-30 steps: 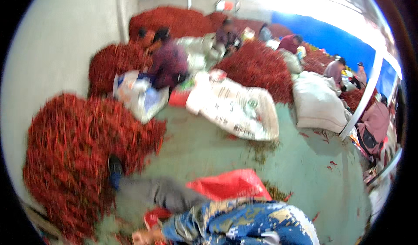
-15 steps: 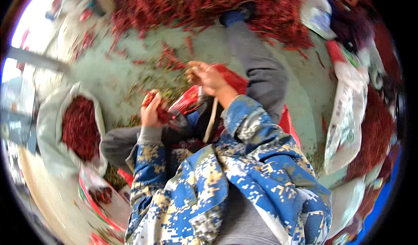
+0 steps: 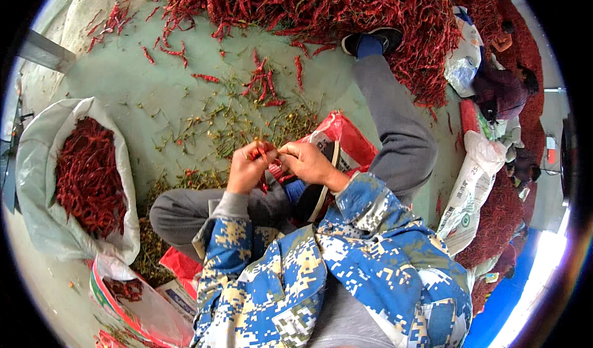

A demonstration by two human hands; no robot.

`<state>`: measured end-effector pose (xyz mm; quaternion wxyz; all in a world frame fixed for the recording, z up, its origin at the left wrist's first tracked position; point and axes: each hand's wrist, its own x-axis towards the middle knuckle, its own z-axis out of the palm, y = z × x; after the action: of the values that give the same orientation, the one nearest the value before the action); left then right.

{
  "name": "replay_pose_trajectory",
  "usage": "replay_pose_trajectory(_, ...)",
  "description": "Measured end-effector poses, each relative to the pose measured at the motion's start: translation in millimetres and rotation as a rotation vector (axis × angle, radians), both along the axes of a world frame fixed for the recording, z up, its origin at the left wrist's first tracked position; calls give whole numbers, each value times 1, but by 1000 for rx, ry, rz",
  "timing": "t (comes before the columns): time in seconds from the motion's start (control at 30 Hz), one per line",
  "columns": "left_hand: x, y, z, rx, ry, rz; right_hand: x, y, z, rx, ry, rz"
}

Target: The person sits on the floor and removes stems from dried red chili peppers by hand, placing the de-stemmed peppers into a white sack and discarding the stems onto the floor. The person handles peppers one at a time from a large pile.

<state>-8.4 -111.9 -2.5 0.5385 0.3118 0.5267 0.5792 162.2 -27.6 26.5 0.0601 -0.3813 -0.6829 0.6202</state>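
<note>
My left hand is closed around a few dried red chili peppers, which stick out below and between its fingers. My right hand is closed in a pinch, its thumb and fingertips meeting the left fingers at the top of the peppers. What the right fingertips grip is too small to make out. Both hands are above my folded leg. Just beyond them, green stems and leafy bits lie scattered on the floor, along with a small cluster of red chilies.
A large heap of red chilies spreads across the far side. At left stands an open white sack of chilies, with a smaller bag nearer me. A white printed sack lies right; another person sits beyond.
My hands, apart before, have come together at the fingertips. The left moved right with its chilies, and the right came down and closed. The view has shifted slightly.
</note>
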Motion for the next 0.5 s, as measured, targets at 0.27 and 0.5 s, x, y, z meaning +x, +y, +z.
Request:
replay_pose_trajectory(0.27,2,1,-9,28,-256,206,-31,103,-82,152,47,-556)
replay_pose_trajectory(0.5,9,8,-3,-47,-506,208,-43,115,-94,1216,-489,125)
